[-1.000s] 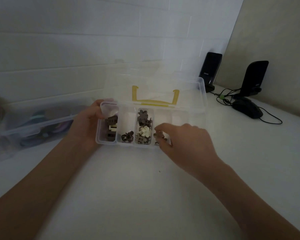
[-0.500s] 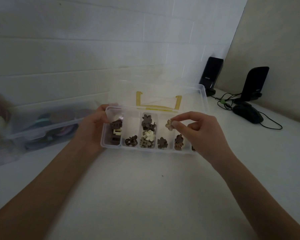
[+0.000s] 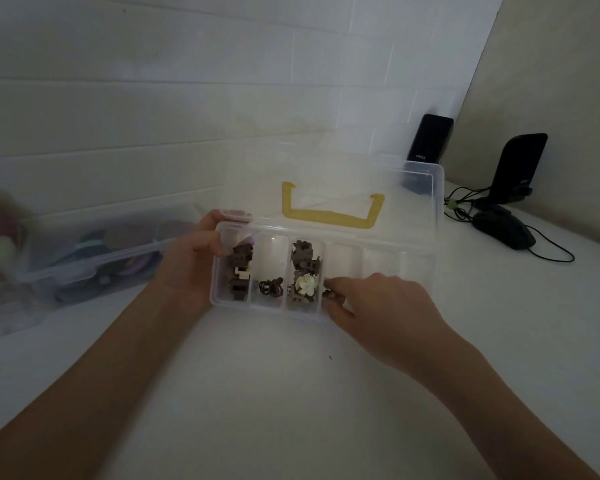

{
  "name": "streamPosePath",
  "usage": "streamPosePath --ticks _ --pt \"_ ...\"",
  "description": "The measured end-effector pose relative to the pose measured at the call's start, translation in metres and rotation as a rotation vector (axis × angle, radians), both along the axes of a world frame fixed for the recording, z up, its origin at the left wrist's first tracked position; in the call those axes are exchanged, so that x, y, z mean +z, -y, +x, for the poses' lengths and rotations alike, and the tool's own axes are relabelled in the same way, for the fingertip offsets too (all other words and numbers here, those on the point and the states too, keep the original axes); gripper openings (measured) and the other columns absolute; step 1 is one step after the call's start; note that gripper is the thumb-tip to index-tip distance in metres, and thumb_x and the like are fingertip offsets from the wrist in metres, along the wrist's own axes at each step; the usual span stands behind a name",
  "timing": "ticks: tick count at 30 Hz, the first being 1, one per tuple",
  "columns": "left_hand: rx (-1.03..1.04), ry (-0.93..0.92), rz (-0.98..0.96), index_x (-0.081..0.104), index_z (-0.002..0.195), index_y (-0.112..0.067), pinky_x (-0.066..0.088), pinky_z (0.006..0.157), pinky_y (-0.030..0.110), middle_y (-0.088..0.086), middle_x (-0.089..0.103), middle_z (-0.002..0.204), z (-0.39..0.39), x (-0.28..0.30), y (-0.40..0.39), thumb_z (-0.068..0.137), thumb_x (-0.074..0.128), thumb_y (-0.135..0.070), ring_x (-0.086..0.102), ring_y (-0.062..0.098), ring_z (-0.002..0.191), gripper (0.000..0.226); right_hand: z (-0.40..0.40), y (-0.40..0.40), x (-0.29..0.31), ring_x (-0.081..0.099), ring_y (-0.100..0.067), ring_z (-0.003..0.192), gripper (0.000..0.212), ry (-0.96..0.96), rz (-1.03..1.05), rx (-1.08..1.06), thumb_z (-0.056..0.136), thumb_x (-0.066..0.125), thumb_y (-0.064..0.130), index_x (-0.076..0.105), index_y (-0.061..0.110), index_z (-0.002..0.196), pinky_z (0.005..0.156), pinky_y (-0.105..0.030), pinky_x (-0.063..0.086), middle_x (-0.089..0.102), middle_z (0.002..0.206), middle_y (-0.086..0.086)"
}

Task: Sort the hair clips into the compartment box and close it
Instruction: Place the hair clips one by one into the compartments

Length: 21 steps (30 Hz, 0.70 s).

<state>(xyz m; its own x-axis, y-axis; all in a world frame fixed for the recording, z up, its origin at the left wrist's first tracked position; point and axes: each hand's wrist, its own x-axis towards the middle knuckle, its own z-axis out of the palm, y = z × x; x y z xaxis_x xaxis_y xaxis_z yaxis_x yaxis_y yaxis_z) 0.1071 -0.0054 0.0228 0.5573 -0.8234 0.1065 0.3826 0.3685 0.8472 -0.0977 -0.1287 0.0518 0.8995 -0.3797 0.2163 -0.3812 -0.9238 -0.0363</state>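
I see the clear compartment box (image 3: 326, 271) sitting on the white desk (image 3: 257, 393) with its lid (image 3: 333, 188) standing open, a yellow handle (image 3: 331, 216) showing through it. My left hand (image 3: 191, 261) grips the box's left end, thumb curled over the rim. The first compartment holds dark brown clips (image 3: 240, 268) with one pale one, the second a single dark clip (image 3: 271, 288), the third a pile of brown clips with a cream flower clip (image 3: 305, 284) on top. My right hand (image 3: 385, 306) reaches into the fourth compartment, fingertips pinching a small brown clip (image 3: 332, 295). A second clear bin (image 3: 94, 258), blurred, lies at the left.
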Motion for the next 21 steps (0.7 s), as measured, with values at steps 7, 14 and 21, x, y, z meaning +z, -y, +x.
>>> streamPosePath --ticks 7,14,21 --pt "0.007 -0.003 0.019 0.061 0.087 -0.018 0.055 0.055 0.029 0.002 0.065 0.079 -0.004 0.003 0.002 0.035 0.058 -0.001 0.064 0.020 0.066 0.055 -0.007 0.010 0.012 0.052 -0.006 0.068 0.015 -0.023 0.279 0.004 0.085 0.054 0.044 0.056 0.037 0.097 0.058 -0.024 0.039 0.053 0.073 0.015" --pt "0.026 -0.038 0.045 0.063 0.090 -0.019 0.053 0.063 0.030 0.001 0.066 0.085 -0.002 0.001 0.004 0.036 0.061 -0.009 0.063 0.020 0.073 0.055 -0.009 0.024 0.012 0.058 -0.016 0.049 0.017 0.188 0.482 0.045 0.080 0.068 0.032 0.061 0.039 0.095 0.059 -0.038 0.053 0.058 0.050 0.009" --pt "0.031 -0.038 0.040 0.061 0.088 -0.019 0.055 0.057 0.026 -0.001 0.067 0.081 -0.003 -0.001 0.004 0.053 0.049 -0.002 0.066 0.015 0.065 0.041 -0.010 0.033 0.013 0.056 -0.013 0.050 0.019 0.291 0.485 0.033 0.076 0.074 0.036 0.063 0.037 0.091 0.064 -0.042 0.053 0.059 0.051 0.008"
